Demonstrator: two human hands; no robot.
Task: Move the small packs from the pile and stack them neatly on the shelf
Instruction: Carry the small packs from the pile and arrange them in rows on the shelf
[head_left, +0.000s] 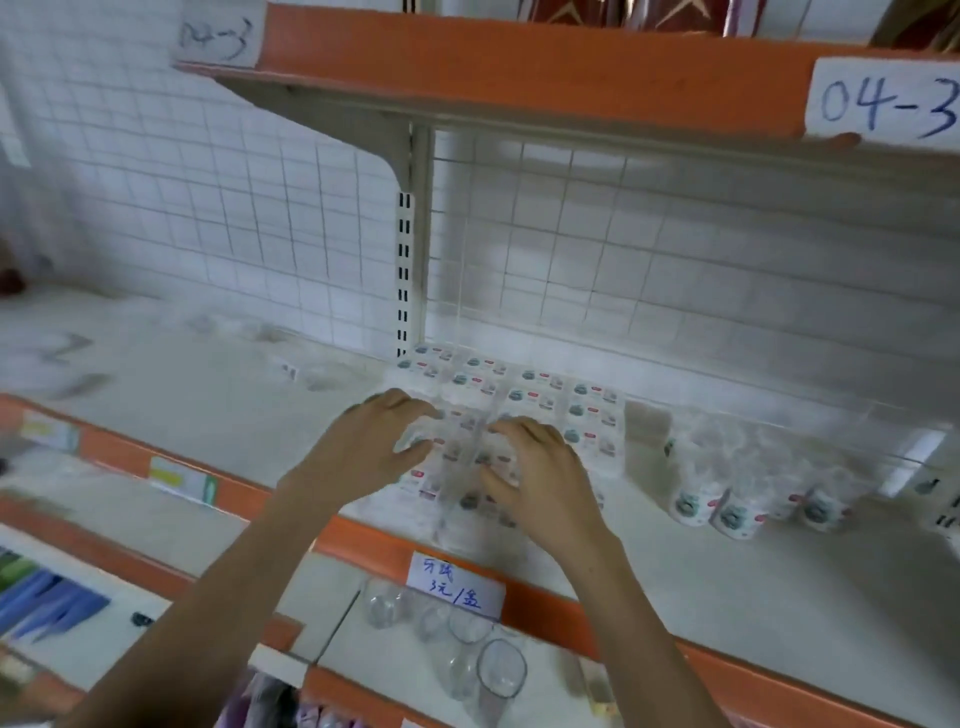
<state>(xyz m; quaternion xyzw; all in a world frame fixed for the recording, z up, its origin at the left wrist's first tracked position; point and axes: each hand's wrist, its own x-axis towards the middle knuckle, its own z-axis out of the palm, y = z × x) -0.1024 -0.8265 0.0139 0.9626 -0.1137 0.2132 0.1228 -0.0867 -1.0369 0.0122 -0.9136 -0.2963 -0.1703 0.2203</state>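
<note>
- Both hands are over the near rows of small packs (535, 395) on the middle shelf (208, 395); the packs lie flat in a tidy grid that starts at the back wire wall, beside the slotted upright (404, 270).
- Left hand (379, 447): fingers curled down onto the near-left packs. Grip looks narrow, pressing or pinching one pack, but blur hides whether it actually holds one.
- Right hand (540, 467): fingers bent over the near-right packs, thumb toward the middle. Same problem, cannot tell if the grip is closed on a pack or just squaring the row.
- Judgement: hands are set on either side to nudge the front rows into line with the rest of the grid, so the stack stays neat.
- Pile of loose packs (727, 499) sits to the right on the same shelf, jumbled, some on end, apart from the grid.
- Room: open shelf surface left of the grid and along the near edge; the orange front lip (363, 545) with a handwritten price label (454, 584) bounds the near side.
- Upper shelf (519, 67) overhangs, tagged 04-3, so lifting high is limited.
- Clear glasses (498, 670) stand on the lower shelf, below the hands.
</note>
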